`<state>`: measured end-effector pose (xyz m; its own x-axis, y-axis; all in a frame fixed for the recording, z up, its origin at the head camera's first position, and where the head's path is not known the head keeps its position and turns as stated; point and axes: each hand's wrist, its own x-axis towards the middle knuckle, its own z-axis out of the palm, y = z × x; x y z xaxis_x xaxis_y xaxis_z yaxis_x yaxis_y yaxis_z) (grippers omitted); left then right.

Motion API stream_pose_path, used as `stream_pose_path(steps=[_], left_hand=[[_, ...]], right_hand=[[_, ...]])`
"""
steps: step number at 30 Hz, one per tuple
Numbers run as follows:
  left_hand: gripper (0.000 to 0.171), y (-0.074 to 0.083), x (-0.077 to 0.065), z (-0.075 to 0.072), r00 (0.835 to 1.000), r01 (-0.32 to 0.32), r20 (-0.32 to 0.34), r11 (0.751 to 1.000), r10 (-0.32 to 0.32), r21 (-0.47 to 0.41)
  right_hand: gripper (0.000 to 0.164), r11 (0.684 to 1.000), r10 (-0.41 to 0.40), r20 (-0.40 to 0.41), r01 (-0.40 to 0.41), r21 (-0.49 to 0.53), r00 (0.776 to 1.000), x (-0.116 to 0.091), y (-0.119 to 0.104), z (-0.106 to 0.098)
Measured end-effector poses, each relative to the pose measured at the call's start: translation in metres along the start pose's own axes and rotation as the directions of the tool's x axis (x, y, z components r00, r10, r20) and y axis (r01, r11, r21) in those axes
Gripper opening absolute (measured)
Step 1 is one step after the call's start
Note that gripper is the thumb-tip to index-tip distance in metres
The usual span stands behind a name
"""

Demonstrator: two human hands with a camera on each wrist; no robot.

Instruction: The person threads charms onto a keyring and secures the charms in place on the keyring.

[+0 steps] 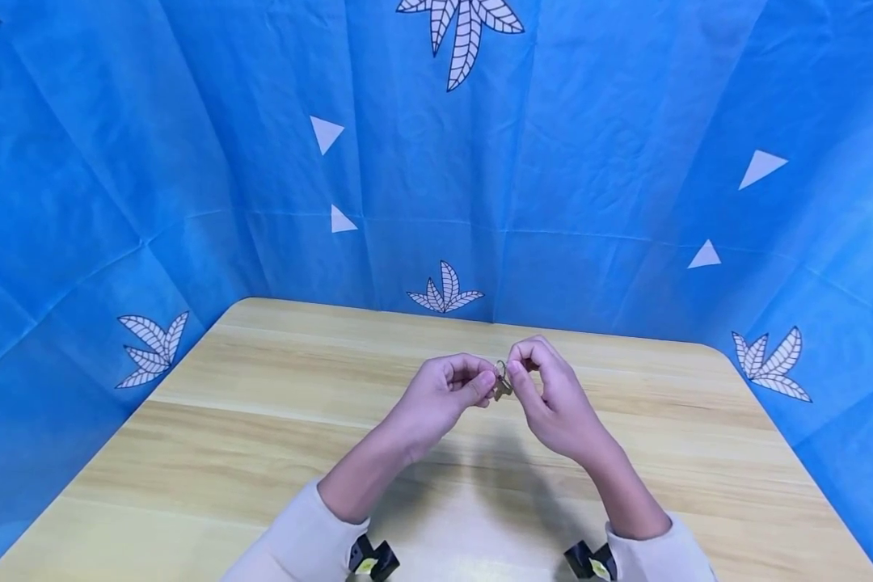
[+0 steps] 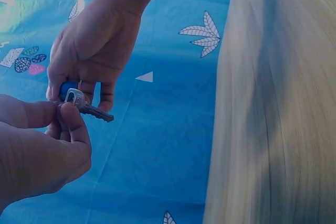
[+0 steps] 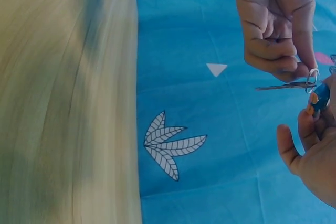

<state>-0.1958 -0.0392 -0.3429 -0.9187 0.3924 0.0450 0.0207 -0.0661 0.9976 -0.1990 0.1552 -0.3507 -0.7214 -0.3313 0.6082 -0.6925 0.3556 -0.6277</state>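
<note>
Both hands meet in the air over the table. My left hand (image 1: 434,398) pinches a thin metal key ring (image 3: 314,72) between thumb and fingers. A silver key (image 2: 97,112) with a looped head hangs from the ring, its toothed blade sticking out past the fingertips. My right hand (image 1: 558,408) faces it from the other side, thumb and forefinger gripping a small blue piece with an orange edge (image 3: 321,98) right beside the ring. Fingers cover part of the blue piece, and I cannot tell what kind of thing it is.
A light wooden table (image 1: 262,453) lies beneath the hands, with their shadows on it. Blue cloth (image 1: 589,162) printed with white leaves and triangles hangs behind and along both sides. Black wrist cameras (image 1: 374,559) sit at the cream sleeves (image 1: 301,537).
</note>
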Motion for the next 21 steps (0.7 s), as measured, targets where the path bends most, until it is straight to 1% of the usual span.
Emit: stream_pose_path(steps=[10, 21], left_hand=[[0.02, 0.0006, -0.001, 0.0016, 1.0, 0.001, 0.012, 1.0, -0.001, -0.008], [0.02, -0.001, 0.001, 0.0024, 1.0, 0.021, 0.009, 1.0, -0.021, -0.01]], right_hand=[[0.013, 1.0, -0.019, 0.012, 0.019, -0.024, 1.0, -0.0005, 0.0027, 0.004], [0.011, 0.999, -0.006, 0.012, 0.007, -0.034, 1.0, 0.0002, 0.0044, 0.0048]])
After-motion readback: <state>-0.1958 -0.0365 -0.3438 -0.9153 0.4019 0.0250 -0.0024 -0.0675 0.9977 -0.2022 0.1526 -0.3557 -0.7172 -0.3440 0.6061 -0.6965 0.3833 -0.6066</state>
